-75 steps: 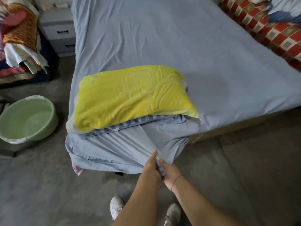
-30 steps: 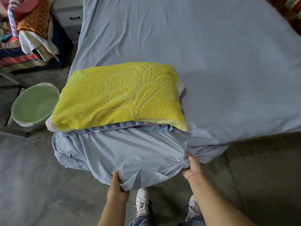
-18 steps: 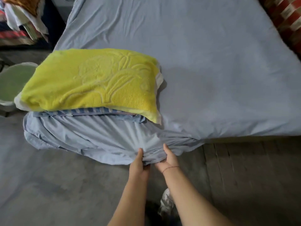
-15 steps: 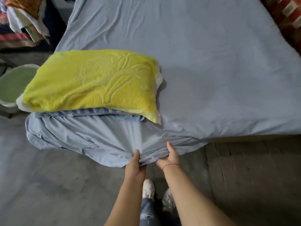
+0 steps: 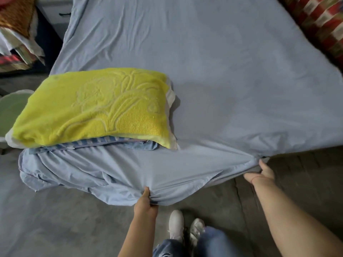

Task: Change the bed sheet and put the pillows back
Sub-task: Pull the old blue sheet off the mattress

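The pale blue sheet (image 5: 232,80) lies over the whole bed, filling the middle and top of the frame; its near edge hangs loose at the lower centre, not yet tucked. The left hand (image 5: 145,205) has its fingers curled tight round a bunched fold of that hem at the bottom centre; the right hand (image 5: 264,172) pinches the same edge out at the right of the frame. Half a second ago both hands gripped the hem side by side; now they stand well apart, and the cloth between them is drawn into a long taut band. By my reading the slack is being taken out so the edge can be tucked under, so the sheet change is nearly done.

The yellow pillow (image 5: 96,108) sits on the sheet at the left of the frame, on top of a striped blue one (image 5: 96,142); both seem unmoved; they may want shifting once the edge is in. A green basin (image 5: 11,112) shows at the left edge; a red patterned blanket (image 5: 319,21) at the upper right.
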`<action>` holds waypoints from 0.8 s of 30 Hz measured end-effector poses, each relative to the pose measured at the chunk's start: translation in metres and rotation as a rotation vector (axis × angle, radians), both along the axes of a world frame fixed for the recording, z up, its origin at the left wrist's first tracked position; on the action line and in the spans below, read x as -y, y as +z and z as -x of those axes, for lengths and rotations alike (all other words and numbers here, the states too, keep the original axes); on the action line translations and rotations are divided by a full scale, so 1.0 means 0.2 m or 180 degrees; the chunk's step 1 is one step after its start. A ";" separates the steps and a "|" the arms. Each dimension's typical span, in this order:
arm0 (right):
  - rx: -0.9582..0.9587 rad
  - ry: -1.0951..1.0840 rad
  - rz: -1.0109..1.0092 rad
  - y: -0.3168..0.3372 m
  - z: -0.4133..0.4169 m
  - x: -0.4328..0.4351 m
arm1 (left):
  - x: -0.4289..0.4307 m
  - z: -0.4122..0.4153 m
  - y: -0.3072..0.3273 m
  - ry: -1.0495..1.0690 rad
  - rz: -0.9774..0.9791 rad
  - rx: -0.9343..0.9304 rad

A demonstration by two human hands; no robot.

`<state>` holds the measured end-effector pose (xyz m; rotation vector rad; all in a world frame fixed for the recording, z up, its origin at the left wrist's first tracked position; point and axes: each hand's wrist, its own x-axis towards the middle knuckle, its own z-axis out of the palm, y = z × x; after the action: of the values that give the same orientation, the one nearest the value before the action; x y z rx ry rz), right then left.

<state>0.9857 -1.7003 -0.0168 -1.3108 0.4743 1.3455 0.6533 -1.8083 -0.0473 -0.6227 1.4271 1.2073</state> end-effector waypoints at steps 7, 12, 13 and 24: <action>0.0057 -0.0173 -0.0236 0.09 -0.43 0.01 | -0.05 -0.04 0.01 -0.0214 0.0172 -0.0251; 0.0028 0.0046 -0.0608 0.12 -0.61 -0.06 | -0.13 -0.20 -0.01 -0.0252 0.0413 -0.0617; 0.0103 0.0172 -0.0667 0.10 -0.65 -0.08 | -0.14 -0.27 -0.03 -0.0106 0.0366 -0.0495; -0.0363 0.1222 -0.0565 0.03 -0.93 0.08 | -0.37 -2.00 0.29 -0.0980 -0.0836 0.0925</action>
<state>1.1715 -1.7168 -0.0103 -1.2202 0.1766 1.7453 1.0541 -1.7343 0.0115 -0.3624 1.0534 0.9920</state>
